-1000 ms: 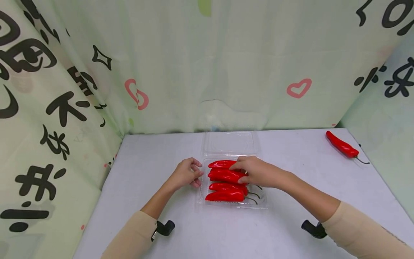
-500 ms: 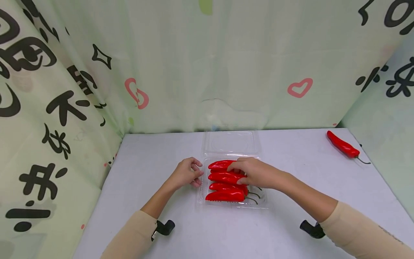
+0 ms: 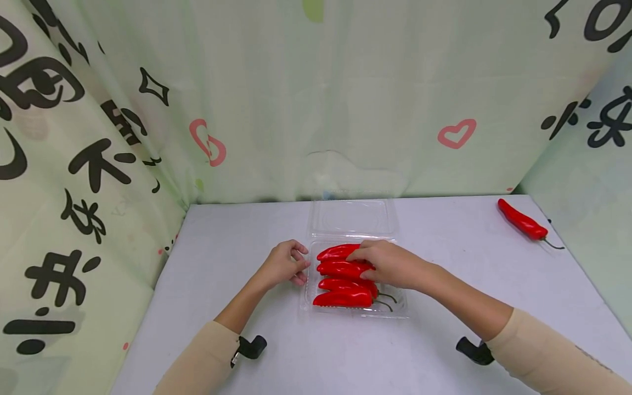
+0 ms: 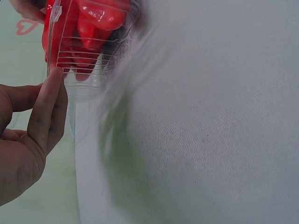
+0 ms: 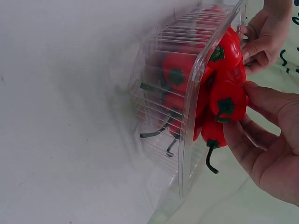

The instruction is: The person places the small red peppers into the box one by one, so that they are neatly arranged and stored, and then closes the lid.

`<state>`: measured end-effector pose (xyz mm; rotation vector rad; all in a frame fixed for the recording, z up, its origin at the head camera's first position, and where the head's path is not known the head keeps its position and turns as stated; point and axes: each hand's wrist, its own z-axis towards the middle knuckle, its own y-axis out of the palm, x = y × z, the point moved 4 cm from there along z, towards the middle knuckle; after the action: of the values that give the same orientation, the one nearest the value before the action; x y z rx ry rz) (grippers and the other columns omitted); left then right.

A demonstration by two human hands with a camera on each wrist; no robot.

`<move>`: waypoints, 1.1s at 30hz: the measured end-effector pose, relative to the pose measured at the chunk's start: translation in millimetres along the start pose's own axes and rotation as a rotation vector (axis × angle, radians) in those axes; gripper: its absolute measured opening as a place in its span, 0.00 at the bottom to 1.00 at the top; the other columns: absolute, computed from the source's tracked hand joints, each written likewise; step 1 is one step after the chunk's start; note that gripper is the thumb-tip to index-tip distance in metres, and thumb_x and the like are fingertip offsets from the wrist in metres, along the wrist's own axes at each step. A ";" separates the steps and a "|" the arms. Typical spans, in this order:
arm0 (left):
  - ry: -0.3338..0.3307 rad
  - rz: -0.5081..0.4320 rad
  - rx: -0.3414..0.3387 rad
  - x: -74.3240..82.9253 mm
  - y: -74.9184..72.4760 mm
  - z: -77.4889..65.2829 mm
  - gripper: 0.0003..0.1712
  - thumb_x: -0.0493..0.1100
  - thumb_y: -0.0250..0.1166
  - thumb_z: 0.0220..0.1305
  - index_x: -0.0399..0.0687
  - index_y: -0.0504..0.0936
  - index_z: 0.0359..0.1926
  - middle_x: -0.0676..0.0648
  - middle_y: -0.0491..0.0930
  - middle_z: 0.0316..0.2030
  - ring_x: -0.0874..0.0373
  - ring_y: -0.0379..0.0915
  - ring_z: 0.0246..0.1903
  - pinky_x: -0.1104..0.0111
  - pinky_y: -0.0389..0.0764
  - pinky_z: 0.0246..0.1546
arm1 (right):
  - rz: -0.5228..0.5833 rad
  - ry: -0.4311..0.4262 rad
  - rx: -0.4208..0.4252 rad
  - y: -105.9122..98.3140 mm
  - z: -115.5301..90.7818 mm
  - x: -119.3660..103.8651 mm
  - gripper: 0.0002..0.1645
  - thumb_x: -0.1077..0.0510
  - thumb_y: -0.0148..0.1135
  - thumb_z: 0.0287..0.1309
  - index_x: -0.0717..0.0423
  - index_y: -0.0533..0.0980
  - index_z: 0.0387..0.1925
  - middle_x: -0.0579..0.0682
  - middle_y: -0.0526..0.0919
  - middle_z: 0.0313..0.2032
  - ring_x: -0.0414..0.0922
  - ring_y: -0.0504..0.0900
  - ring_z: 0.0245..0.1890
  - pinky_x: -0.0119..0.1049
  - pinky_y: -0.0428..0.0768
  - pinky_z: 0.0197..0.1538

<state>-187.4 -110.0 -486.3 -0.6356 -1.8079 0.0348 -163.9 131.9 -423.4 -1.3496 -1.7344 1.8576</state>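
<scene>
A clear plastic box (image 3: 402,307) stands with its lid open on the table, holding several red chili peppers (image 3: 343,299) with green stems. My right hand (image 3: 392,263) pinches the stem end of one upper chili pepper (image 5: 229,91) between thumb and fingers; this pepper lies on top of the others. My left hand (image 3: 285,263) is at the box's left side, its fairly straight fingertips touching the rim near a corner, as the left wrist view shows. Part of the rearmost pepper (image 3: 338,252) is hidden by the right hand.
One more red chili pepper (image 3: 523,220) lies alone at the back right of the white table (image 3: 444,351). The raised clear lid (image 3: 353,219) extends toward the curtain (image 3: 365,99) behind. Curtains also hang on both sides.
My right hand has shifted very slightly left and toward me, still pinching the pepper. The left hand stays at the box's rim.
</scene>
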 end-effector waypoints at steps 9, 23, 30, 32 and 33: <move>0.012 0.009 0.001 -1.0 0.4 1.4 0.18 0.33 0.66 0.69 0.32 0.74 0.56 0.40 0.79 0.36 0.55 0.84 0.20 0.66 0.88 0.25 | -0.034 0.012 0.022 2.5 0.7 1.4 0.29 0.61 0.78 0.54 0.56 0.83 0.58 0.52 0.81 0.47 0.46 0.80 0.47 0.35 0.89 0.43; -0.002 0.019 0.013 0.8 0.3 0.6 0.17 0.34 0.67 0.69 0.34 0.74 0.55 0.40 0.80 0.37 0.55 0.84 0.20 0.66 0.88 0.25 | -0.058 0.005 0.073 7.4 1.3 0.1 0.28 0.60 0.79 0.53 0.55 0.82 0.57 0.52 0.82 0.47 0.47 0.80 0.48 0.37 0.90 0.45; 0.007 0.022 0.012 -1.6 0.2 3.0 0.17 0.34 0.67 0.69 0.35 0.74 0.55 0.40 0.80 0.36 0.55 0.84 0.20 0.66 0.88 0.25 | -0.082 0.005 0.088 7.6 2.0 -0.4 0.27 0.59 0.80 0.53 0.55 0.83 0.56 0.52 0.83 0.46 0.46 0.81 0.47 0.37 0.90 0.44; 0.007 0.019 0.011 -1.7 0.3 3.1 0.17 0.34 0.67 0.69 0.34 0.74 0.55 0.40 0.80 0.36 0.55 0.84 0.20 0.66 0.88 0.25 | -0.083 0.009 0.089 7.7 2.2 -0.5 0.27 0.58 0.80 0.53 0.54 0.83 0.56 0.52 0.83 0.46 0.46 0.81 0.47 0.37 0.90 0.44; 0.008 0.018 0.011 -1.7 0.2 3.2 0.17 0.34 0.66 0.69 0.34 0.74 0.55 0.40 0.80 0.36 0.55 0.84 0.20 0.66 0.88 0.26 | -0.083 0.010 0.091 7.7 2.3 -0.4 0.27 0.58 0.80 0.53 0.54 0.83 0.56 0.52 0.83 0.46 0.46 0.81 0.46 0.37 0.90 0.44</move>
<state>-189.9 -109.6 -488.9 -0.6428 -1.7937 0.0545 -162.4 128.1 -430.4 -1.2327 -1.6535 1.8575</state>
